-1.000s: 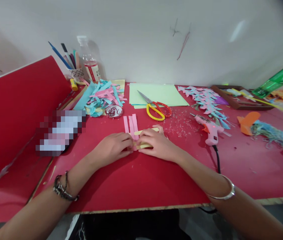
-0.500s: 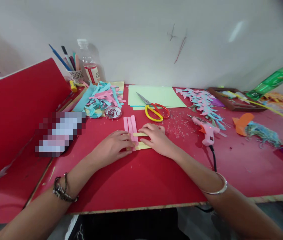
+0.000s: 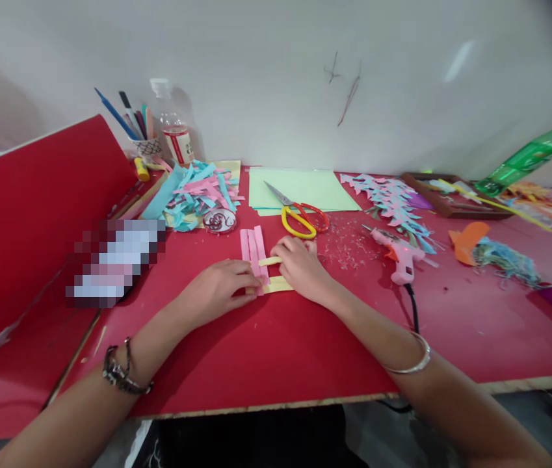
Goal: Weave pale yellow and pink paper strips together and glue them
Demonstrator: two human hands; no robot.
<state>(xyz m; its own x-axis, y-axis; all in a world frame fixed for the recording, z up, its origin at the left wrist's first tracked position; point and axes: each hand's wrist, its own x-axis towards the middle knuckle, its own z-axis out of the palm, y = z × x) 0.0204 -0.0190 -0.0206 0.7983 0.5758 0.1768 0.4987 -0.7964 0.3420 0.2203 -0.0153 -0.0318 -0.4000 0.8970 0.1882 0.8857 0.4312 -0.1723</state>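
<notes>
Three pink paper strips lie side by side on the red table, crossed by yellow paper strips. My left hand rests on the near ends of the pink strips, its fingers curled and pressing them down. My right hand lies just to the right, its fingertips pinching a narrow yellow strip that runs across the pink ones. The lower yellow strip shows between the two hands.
Yellow and red scissors lie on green paper. A pink glue gun with a black cord sits at the right. Cut blue and pink strips, a pen cup, a bottle and an upright red board stand at the left.
My right hand has slid left and slightly away along the yellow strip, closer to the pink strips. My left hand has stayed on the strip ends.
</notes>
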